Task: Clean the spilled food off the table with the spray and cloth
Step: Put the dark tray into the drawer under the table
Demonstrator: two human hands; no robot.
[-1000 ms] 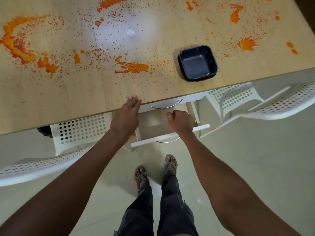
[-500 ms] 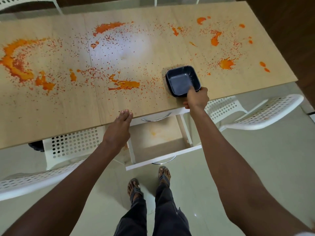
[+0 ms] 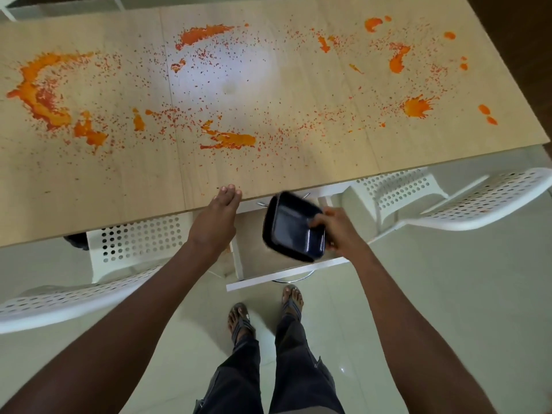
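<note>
Orange spilled food [image 3: 230, 138] lies in smears and specks across the light wooden table [image 3: 328, 150]. My right hand [image 3: 337, 228] grips a black square dish [image 3: 291, 231] by its right rim, tilted, in the air above the open white drawer [image 3: 280, 273] under the table's near edge. My left hand [image 3: 219, 216] rests flat with straight fingers on the table's near edge. No spray bottle or cloth is in view.
Two white perforated chairs stand at the near side, one at the left [image 3: 89, 282] and one at the right [image 3: 466, 201]. My feet in sandals [image 3: 265, 312] stand on the pale tiled floor just behind the drawer front.
My right hand went from the drawer front to the black dish on the table, took hold of it and lifted it off, down over the open drawer. My left hand stayed put.
</note>
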